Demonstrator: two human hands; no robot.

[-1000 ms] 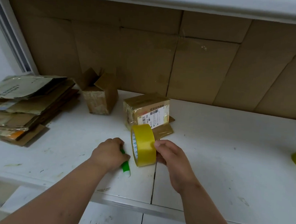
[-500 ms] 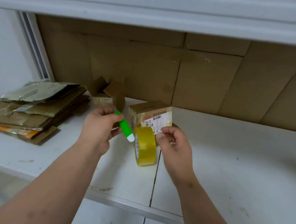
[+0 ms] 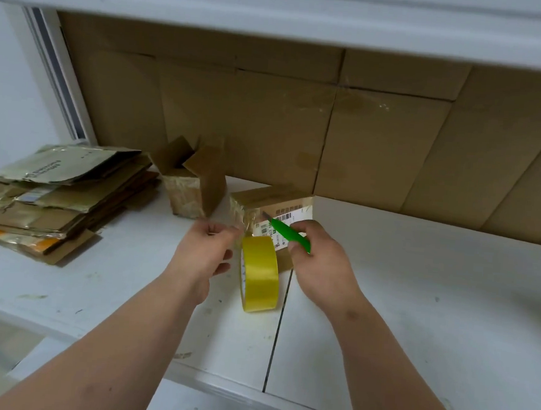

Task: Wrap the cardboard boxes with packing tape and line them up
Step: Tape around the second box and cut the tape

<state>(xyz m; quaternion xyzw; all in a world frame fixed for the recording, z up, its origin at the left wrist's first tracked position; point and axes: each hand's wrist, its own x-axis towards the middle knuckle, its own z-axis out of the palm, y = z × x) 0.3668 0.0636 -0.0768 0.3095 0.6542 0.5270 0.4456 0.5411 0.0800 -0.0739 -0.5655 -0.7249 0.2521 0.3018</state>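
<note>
A: What sits along the table (image 3: 417,279), starting at the left edge?

B: A stack of flattened cardboard (image 3: 55,199) lies at the left edge. Near it, toward the back edge, stands a small box (image 3: 193,186) with its top flaps open. To its right is a second box (image 3: 275,205) carrying a printed label; it looks closed and glossy with tape.

A: And the hands?

B: The left hand (image 3: 205,251) has its grip pinched on what looks like a free end of clear tape, drawn up from the yellow tape roll (image 3: 259,273). The roll stands on edge just in front of the labelled box, between the two hands. The right hand (image 3: 319,262) has its grip closed round a green cutter (image 3: 289,235), whose tip points up and left toward the stretched tape.

A: How far along is the job?

B: Early, I'd judge. The labelled box seems wrapped, and cutting the tape free would finish it. The open box has old tape on its sides, but its flaps are not sealed. The two boxes stand near each other but are not lined up. Whether the flattened pieces count as more boxes, I cannot tell.
</note>
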